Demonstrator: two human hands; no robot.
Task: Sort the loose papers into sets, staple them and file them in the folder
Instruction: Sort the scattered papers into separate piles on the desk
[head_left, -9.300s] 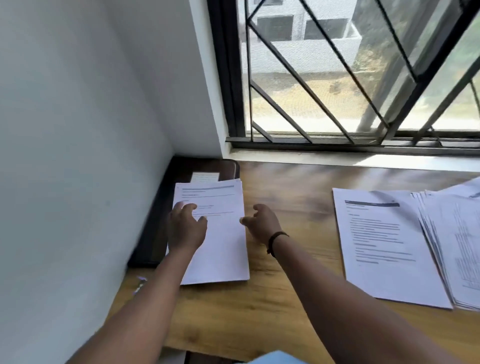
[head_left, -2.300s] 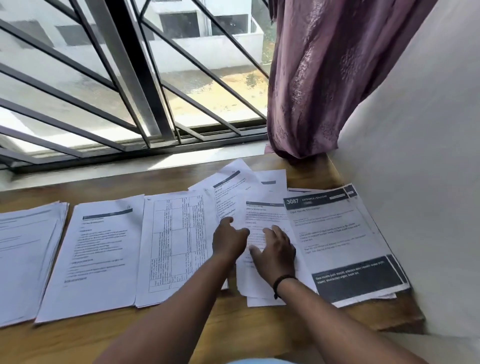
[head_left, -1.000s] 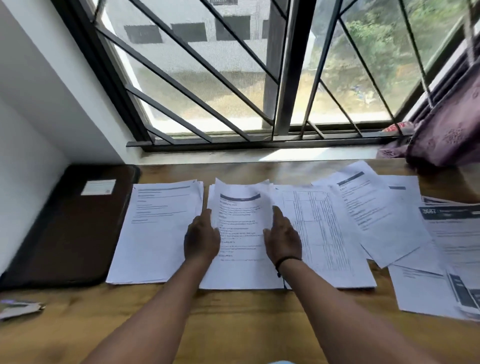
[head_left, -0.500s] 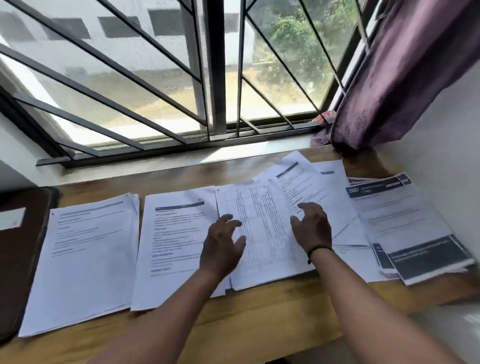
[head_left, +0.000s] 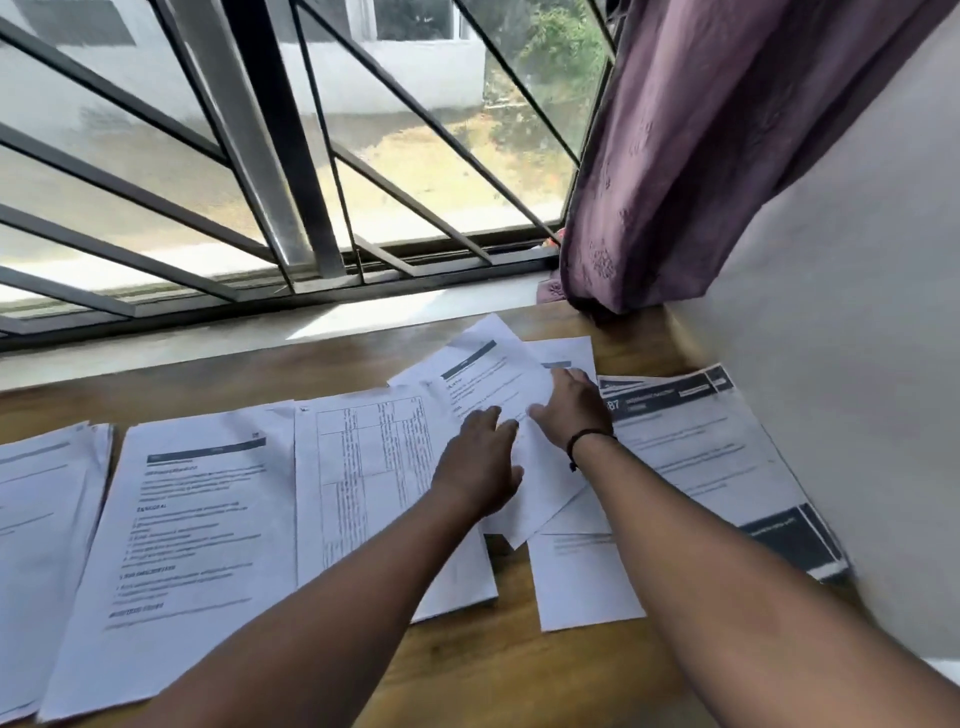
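Wooden desk (head_left: 467, 670): left hand (head_left: 480, 462) and right hand (head_left: 569, 410) flat, gripless, on tilted sheet (head_left: 498, 389).

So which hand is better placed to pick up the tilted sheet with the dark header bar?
Probably the right hand: it lies on the tilted sheet; the left hand rests at its left edge.

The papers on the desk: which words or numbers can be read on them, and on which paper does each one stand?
"87": white digits on the dark header band of the rightmost paper; a hand hides what stands before them.
Table sheet: print too blurred to read.
Tilted sheet under both hands: too blurred.
Sheet with the dark header bar: headings and lines too blurred.
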